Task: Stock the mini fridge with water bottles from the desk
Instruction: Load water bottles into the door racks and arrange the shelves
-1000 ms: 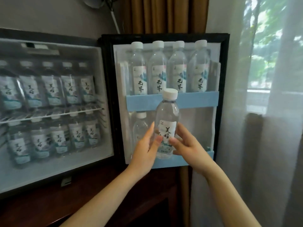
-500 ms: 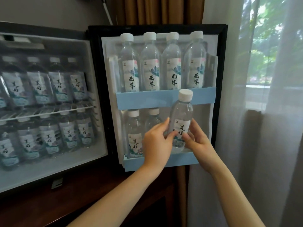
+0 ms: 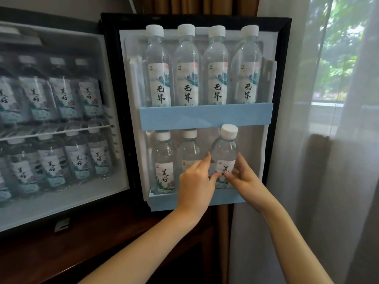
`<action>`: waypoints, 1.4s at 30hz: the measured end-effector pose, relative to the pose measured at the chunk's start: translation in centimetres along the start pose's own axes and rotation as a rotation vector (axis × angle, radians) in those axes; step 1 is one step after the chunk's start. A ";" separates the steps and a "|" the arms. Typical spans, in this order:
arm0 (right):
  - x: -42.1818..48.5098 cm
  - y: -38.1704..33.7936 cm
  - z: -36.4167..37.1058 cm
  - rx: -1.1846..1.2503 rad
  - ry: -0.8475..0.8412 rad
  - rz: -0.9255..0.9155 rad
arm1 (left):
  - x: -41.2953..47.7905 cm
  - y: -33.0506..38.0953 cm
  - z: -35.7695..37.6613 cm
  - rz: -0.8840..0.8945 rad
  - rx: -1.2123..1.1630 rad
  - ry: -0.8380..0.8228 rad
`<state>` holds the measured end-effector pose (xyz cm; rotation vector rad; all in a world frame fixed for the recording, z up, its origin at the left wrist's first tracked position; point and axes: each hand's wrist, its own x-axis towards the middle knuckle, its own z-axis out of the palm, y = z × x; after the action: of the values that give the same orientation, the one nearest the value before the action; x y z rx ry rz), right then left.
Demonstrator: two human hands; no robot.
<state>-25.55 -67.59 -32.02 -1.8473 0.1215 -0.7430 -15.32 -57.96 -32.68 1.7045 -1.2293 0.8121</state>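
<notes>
Clamping the bottle between my left hand and right hand, I now have it lowered into the shelf beneath them, one slot left rightward.

Label of middle lower-shelf bottle hidden behind left hand; leftmost fridge bottles cut off.

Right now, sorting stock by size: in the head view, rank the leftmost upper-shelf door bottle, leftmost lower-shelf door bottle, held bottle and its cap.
1. Leftmost upper-shelf door bottle.
2. Held bottle and leftmost lower-shelf door bottle: alike; held one sits nearer, so unranked.
3. Held bottle's cap.
</notes>
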 end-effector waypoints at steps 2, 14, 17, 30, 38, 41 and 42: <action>0.1 0.0 0.0 -0.025 -0.013 0.032 | -0.4 -0.3 0.1 0.010 -0.001 -0.012; 1.1 -0.2 0.6 -0.294 0.002 0.145 | -0.8 -1.7 -2.0 0.195 0.002 0.110; 1.0 0.4 1.7 -0.294 0.191 0.087 | -0.8 -2.4 -3.1 0.213 -0.015 0.155; 3.0 -3.3 18.2 -0.454 0.575 -0.699 | -4.4 -11.5 -15.0 -0.017 0.223 0.176; 3.8 -4.8 35.2 -0.234 0.089 -0.697 | -11.6 -19.9 -28.6 -0.349 0.527 0.226; 4.1 -5.2 42.1 -0.172 -0.137 -0.647 | -14.6 -22.8 -34.0 -0.506 0.648 0.236; 4.2 -5.4 44.4 -0.161 -0.214 -0.636 | -15.5 -23.8 -35.7 -0.563 0.686 0.221</action>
<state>0.46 -31.16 -35.09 -2.1259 -0.5849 -0.9760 1.90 -15.97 -37.49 2.2675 -0.2729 1.0918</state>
